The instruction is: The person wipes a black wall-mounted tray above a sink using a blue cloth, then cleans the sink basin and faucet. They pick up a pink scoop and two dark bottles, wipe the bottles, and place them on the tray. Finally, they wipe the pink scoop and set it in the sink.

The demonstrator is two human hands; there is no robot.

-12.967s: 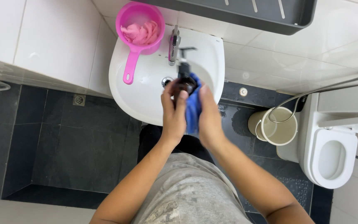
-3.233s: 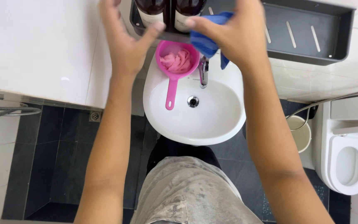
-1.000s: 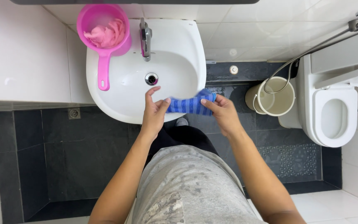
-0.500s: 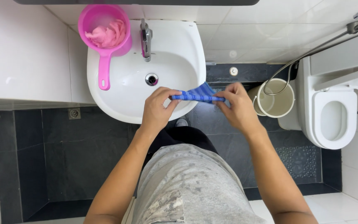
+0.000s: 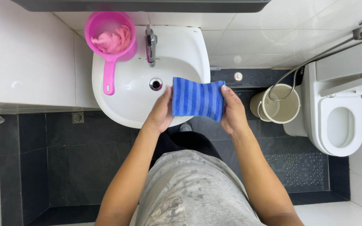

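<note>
Over the near right edge of the white sink [image 5: 105, 75], the left hand [image 5: 161, 113] and right hand [image 5: 233, 109] each pinch one side of a blue striped cloth [image 5: 197, 98], stretching it flat between them, hands apart. Beyond the cloth lie the drain [image 5: 156, 84] and the tap [image 5: 149, 45]. At the far left rim sits a pink scoop [image 5: 110, 38] with a pink rag [image 5: 112, 39] inside. To the right stand a small bin [image 5: 278, 104] and a toilet [image 5: 340, 121].
</note>
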